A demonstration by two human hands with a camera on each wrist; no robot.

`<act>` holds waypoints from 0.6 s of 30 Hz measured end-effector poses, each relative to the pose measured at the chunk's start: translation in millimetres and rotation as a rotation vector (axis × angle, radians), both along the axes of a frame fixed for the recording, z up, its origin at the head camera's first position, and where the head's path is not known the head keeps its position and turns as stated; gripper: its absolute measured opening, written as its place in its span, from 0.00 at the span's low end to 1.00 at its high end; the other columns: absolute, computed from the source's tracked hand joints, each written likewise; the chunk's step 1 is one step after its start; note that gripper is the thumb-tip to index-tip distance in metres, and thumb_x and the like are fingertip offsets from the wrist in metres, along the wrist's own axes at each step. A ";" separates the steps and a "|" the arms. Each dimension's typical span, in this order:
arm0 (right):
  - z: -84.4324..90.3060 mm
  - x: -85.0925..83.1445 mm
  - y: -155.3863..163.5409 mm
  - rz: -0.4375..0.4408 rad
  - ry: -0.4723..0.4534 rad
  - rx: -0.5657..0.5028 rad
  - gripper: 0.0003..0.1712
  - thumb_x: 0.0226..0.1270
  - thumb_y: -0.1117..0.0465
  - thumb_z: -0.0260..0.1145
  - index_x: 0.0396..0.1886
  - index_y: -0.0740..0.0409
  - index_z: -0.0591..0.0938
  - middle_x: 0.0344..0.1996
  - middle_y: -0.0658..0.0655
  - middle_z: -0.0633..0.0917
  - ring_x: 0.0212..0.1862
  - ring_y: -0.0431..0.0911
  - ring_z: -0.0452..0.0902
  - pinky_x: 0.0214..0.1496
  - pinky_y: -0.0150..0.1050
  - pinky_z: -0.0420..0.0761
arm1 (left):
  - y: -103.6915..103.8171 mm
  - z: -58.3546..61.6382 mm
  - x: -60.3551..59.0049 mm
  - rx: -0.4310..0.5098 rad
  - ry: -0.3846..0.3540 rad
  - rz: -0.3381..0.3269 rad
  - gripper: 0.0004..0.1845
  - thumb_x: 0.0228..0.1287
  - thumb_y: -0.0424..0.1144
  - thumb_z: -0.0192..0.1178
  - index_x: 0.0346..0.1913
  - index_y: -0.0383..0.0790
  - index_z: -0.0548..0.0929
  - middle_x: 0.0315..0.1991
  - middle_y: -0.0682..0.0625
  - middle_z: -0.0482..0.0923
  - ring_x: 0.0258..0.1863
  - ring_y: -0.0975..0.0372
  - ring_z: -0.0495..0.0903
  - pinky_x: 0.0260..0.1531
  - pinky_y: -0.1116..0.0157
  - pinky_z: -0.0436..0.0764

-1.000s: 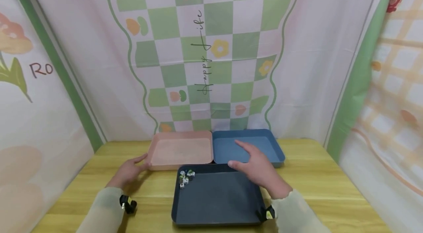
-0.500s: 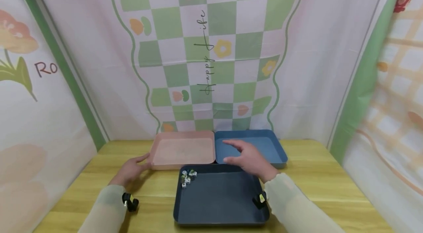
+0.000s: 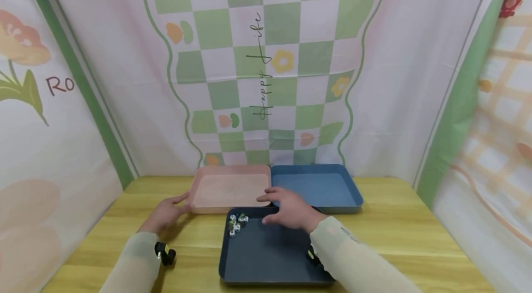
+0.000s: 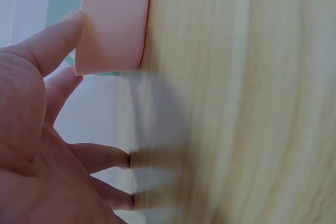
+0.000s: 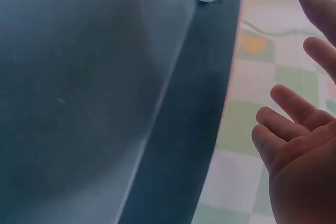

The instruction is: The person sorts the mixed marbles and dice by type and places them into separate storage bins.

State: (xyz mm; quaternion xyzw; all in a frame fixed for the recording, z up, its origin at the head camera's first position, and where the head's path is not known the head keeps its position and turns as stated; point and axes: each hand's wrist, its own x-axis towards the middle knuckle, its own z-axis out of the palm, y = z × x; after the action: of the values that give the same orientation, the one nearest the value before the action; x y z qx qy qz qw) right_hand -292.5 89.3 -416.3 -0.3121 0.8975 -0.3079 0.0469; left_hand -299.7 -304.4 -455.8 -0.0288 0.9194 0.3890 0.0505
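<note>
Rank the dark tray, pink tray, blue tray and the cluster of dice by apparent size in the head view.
1. dark tray, largest, though also nearest the camera.
2. pink tray and blue tray: look alike, not ranked apart.
3. cluster of dice, smallest.

Tray touching left hand (image 3: pixel 166 213) thumb: pale pink (image 3: pixel 228 189). Tray beyond right hand (image 3: pixel 291 212): mid blue (image 3: pixel 328 187). Tray under right hand: dark slate blue (image 3: pixel 266 256). Dice (image 3: pixel 236 224) just left of right hand: white, green and dark marks. Table (image 3: pixel 395 233): yellow wood grain. Sleeves (image 3: pixel 353 260): pale cream. Backdrop (image 3: pixel 270 67) beyond both hands: green-white checks, pink border, orange and yellow flowers.
</note>
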 end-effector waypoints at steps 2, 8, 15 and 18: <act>-1.8 0.2 -6.3 0.021 0.015 0.044 0.31 0.62 0.49 0.75 0.64 0.46 0.81 0.72 0.59 0.67 0.71 0.59 0.62 0.63 0.59 0.70 | -0.5 -1.0 -0.5 0.011 -0.004 0.004 0.37 0.68 0.58 0.61 0.74 0.46 0.68 0.73 0.31 0.57 0.70 0.33 0.54 0.65 0.34 0.52; -3.7 0.9 -22.4 0.065 0.027 0.098 0.29 0.61 0.50 0.76 0.62 0.46 0.82 0.70 0.58 0.69 0.69 0.58 0.65 0.63 0.56 0.72 | 0.0 -1.6 -0.5 0.017 -0.005 0.011 0.35 0.68 0.56 0.62 0.74 0.47 0.69 0.73 0.32 0.58 0.70 0.33 0.54 0.66 0.35 0.52; -12.8 -1.6 -34.3 0.076 0.046 0.139 0.28 0.62 0.50 0.75 0.62 0.46 0.82 0.71 0.60 0.68 0.67 0.55 0.68 0.61 0.51 0.75 | 0.0 -0.5 0.0 0.030 -0.007 0.014 0.36 0.68 0.56 0.63 0.74 0.47 0.69 0.73 0.31 0.57 0.70 0.32 0.53 0.65 0.34 0.51; -17.1 -3.4 -37.3 0.078 0.051 0.152 0.27 0.62 0.51 0.75 0.61 0.46 0.83 0.71 0.60 0.68 0.67 0.54 0.69 0.60 0.50 0.76 | -0.4 -0.4 0.4 0.033 -0.001 0.009 0.35 0.68 0.56 0.62 0.74 0.47 0.69 0.73 0.31 0.58 0.70 0.33 0.53 0.65 0.34 0.51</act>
State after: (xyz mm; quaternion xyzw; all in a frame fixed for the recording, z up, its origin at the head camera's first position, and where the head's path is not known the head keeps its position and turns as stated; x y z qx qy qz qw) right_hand -295.8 52.0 -433.4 -0.3502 0.9064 -0.2288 0.0593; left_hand -299.4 -304.8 -456.1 -0.0322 0.9126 0.4045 0.0498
